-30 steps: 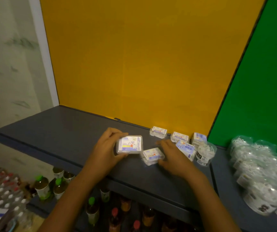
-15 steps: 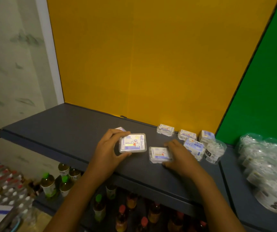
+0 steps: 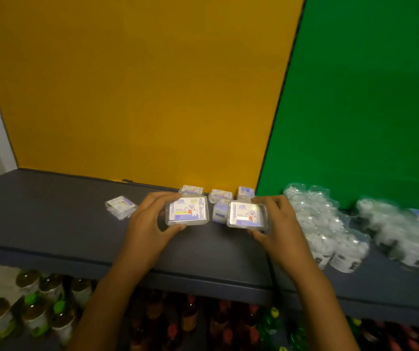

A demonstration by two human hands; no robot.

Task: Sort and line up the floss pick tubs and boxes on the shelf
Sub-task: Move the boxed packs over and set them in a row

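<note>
My left hand [image 3: 150, 224] grips a clear floss pick box [image 3: 187, 211] with a white and purple label, held just above the dark shelf [image 3: 51, 224]. My right hand [image 3: 279, 224] grips a second, matching box [image 3: 246, 215] beside it. Another box [image 3: 120, 205] lies alone to the left. Three more boxes [image 3: 219, 195] stand along the back wall, and one [image 3: 219, 211] sits between my hands. Round clear floss pick tubs [image 3: 314, 224] crowd the shelf to the right of my right hand.
A yellow panel [image 3: 140, 92] and a green panel [image 3: 367, 97] back the shelf. More tubs [image 3: 400, 231] sit blurred at the far right. Bottles with green caps [image 3: 33, 307] and red caps [image 3: 190, 320] fill the lower shelf below the front edge.
My right hand has closed on the second box and lifted it off the shelf, level with the box in my left hand. The view has swung right, showing more tubs.
</note>
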